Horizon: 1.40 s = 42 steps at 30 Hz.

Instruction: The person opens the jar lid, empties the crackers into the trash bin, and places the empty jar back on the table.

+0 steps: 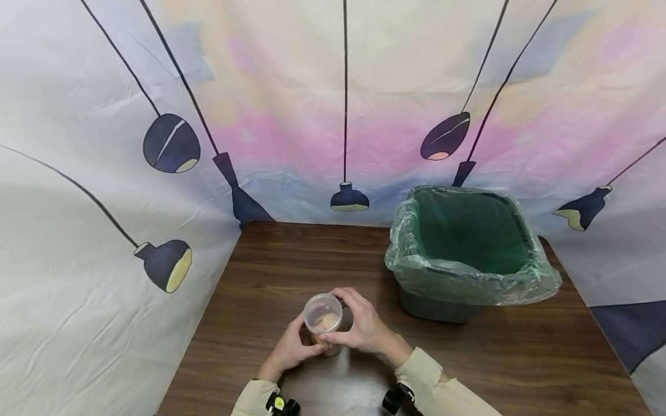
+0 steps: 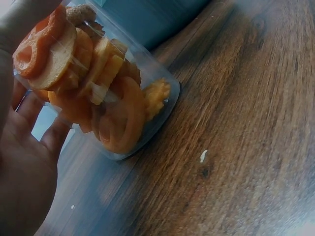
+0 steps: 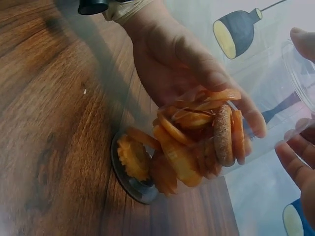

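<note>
The lined bin [image 1: 468, 254] stands on the table [image 1: 520, 358]. Well left of the bin and nearer the person, a clear jar [image 1: 324, 320] of orange snacks [image 3: 189, 147] stands upright. Left hand [image 1: 288, 349] cups its side, fingers curled round it; right hand [image 1: 361, 326] grips the lid [image 1: 322, 312]. Opening appears in hand; a twist seems called for.

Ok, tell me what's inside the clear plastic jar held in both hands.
The clear plastic jar holds orange and tan ring-shaped and round snack pieces, piled from the base partway up. Pieces behind the left hand's fingers are covered. The green-lined bin stands apart.
</note>
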Motion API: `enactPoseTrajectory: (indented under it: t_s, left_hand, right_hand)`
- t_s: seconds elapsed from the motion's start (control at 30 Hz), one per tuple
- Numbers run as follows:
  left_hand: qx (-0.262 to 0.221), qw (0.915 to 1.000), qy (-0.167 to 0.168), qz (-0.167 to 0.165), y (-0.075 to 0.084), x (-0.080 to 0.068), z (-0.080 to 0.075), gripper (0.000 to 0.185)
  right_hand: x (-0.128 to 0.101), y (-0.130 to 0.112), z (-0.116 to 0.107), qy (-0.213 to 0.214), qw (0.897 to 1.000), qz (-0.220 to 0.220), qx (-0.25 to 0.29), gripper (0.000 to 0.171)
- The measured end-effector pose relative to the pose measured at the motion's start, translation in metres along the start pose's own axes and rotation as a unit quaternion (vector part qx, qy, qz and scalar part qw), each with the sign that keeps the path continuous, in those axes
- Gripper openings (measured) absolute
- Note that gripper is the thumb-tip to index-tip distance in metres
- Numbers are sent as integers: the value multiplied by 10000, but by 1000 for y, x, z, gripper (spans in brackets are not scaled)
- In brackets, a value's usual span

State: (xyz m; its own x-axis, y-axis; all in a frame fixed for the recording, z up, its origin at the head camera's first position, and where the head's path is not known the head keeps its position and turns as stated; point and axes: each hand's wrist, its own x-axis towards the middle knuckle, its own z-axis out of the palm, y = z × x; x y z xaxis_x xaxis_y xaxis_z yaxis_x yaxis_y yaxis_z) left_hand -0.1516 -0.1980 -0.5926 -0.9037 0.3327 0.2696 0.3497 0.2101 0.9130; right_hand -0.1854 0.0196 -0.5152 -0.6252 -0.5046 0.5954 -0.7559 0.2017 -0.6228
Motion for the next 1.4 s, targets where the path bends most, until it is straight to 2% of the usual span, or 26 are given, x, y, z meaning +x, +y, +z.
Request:
enactPoseTrajectory:
  t_s: [0.13, 0.33, 0.43, 0.67, 1.0, 1.17, 1.4]
  left_hand:
    - [16, 9999, 50, -98, 5, 0, 0, 76]
    - [21, 10000, 38, -19, 29, 2, -2, 72]
    - [-78, 9999, -11, -64, 37, 2, -5, 71]
    - [-126, 9996, 65, -255, 39, 1, -6, 69]
    - [-56, 9993, 121, -359, 41, 5, -8, 67]
    - [-140, 9985, 145, -503, 43, 6, -8, 66]
    - [112, 9974, 74, -711, 45, 8, -7, 64]
  right_hand:
    - [1, 1, -1, -25, 9999, 34, 164, 70]
    - [3, 3, -2, -118, 9993, 180, 320, 72]
    - [3, 2, -2, -170, 9985, 240, 469, 75]
    - [5, 2, -4, -388, 9966, 484, 544, 73]
    - [13, 4, -7, -618, 9948, 372, 713, 70]
    - [24, -12, -17, -753, 9923, 322, 927, 69]
    - [28, -27, -29, -796, 9916, 326, 962, 65]
